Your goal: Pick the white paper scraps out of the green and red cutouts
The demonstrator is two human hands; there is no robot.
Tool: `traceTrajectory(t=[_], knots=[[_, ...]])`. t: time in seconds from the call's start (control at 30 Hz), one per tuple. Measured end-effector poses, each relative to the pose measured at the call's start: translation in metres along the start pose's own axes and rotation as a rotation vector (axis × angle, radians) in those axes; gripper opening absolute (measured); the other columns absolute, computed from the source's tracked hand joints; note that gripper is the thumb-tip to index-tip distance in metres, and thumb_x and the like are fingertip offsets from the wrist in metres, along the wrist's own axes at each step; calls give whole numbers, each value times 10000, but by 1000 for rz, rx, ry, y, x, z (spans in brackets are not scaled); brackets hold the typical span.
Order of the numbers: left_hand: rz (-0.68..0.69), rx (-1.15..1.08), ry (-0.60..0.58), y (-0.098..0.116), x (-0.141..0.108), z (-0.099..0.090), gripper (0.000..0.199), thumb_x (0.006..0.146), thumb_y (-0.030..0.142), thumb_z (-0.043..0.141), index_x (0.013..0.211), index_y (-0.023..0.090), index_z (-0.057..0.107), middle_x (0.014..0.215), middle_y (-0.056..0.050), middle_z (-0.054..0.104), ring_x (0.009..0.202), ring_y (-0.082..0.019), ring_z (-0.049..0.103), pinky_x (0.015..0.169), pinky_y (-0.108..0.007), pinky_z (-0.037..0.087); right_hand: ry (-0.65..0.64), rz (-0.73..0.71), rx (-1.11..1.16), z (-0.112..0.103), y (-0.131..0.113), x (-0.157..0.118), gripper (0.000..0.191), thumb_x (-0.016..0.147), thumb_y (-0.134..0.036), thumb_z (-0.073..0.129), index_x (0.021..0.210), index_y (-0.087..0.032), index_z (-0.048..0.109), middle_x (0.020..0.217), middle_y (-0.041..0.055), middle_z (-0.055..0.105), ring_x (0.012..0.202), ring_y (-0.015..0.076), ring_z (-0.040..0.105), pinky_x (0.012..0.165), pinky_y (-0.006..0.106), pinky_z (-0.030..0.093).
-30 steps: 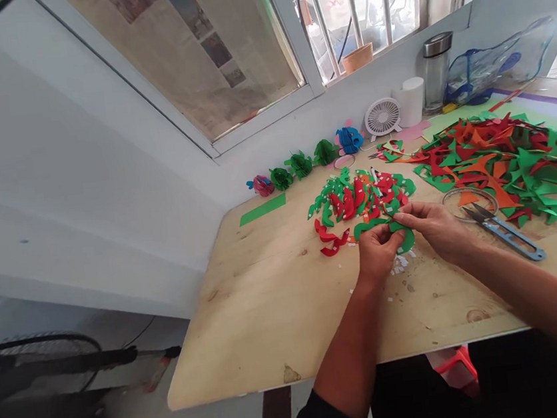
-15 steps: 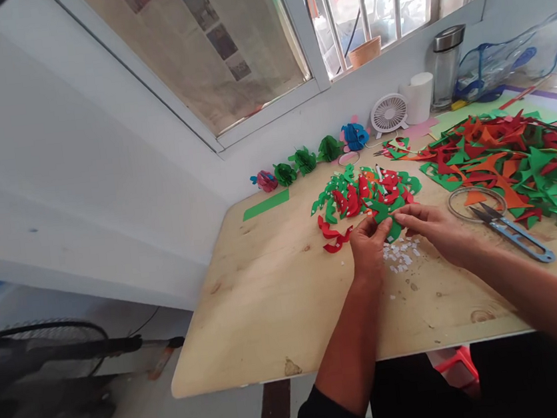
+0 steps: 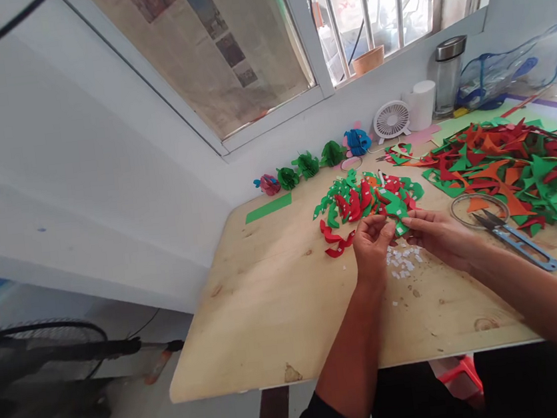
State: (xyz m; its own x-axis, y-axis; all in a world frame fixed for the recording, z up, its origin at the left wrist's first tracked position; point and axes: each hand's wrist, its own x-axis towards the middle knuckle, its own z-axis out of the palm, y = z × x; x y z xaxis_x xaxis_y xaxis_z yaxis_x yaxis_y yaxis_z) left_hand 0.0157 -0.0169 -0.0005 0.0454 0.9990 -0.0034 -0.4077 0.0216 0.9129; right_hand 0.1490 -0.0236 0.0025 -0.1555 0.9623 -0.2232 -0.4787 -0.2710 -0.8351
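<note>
Between my hands is a green paper piece (image 3: 396,208) with small white squares on it. My right hand (image 3: 429,231) pinches its edge with the fingertips. My left hand (image 3: 373,242) is closed at its left side, thumb against the fingers; what it pinches is too small to make out. Just beyond lies a pile of green and red cut paper pieces (image 3: 353,202) bearing white squares. Small white paper bits (image 3: 404,262) are scattered on the table below my fingers. Red wavy pieces (image 3: 332,238) lie left of my left hand.
Blue-handled snips (image 3: 527,246) and a metal ring (image 3: 454,210) lie on the table (image 3: 251,319), right of my hands. Behind them is a heap of paper scraps (image 3: 495,171). Folded paper shapes (image 3: 306,164), a small fan (image 3: 392,119) and a glass bottle (image 3: 445,82) stand by the wall.
The green piece has turned between my hands and shows more white squares. My left fingertips have drawn slightly back from it. The whole view has shifted a little.
</note>
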Motion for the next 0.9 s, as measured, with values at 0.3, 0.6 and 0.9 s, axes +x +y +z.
traceTrajectory(t=[0.3, 0.6, 0.9], knots=[[259, 361, -196, 3, -7, 1, 226, 720, 218, 665, 940, 174, 633, 697, 21, 553, 619, -79, 495, 610, -203, 426, -25, 11, 126, -6, 3, 4, 121, 706, -296, 740, 761, -211, 673, 744, -4, 657, 654, 110, 579, 613, 215, 488], [344, 527, -129, 8, -10, 0, 242, 747, 243, 632, 979, 200, 687, 792, -27, 605, 692, -121, 527, 675, -239, 466, -39, -35, -46, -4, 4, 2, 190, 737, -405, 690, 765, -221, 653, 705, 15, 651, 671, 156, 585, 623, 268, 470], [293, 447, -143, 8, -11, -2, 246, 766, 282, 610, 975, 186, 698, 855, -49, 631, 725, -128, 564, 691, -244, 481, -58, 13, 87, -1, 2, 1, 153, 720, -345, 726, 756, -208, 666, 695, -6, 636, 597, 107, 549, 599, 235, 465]])
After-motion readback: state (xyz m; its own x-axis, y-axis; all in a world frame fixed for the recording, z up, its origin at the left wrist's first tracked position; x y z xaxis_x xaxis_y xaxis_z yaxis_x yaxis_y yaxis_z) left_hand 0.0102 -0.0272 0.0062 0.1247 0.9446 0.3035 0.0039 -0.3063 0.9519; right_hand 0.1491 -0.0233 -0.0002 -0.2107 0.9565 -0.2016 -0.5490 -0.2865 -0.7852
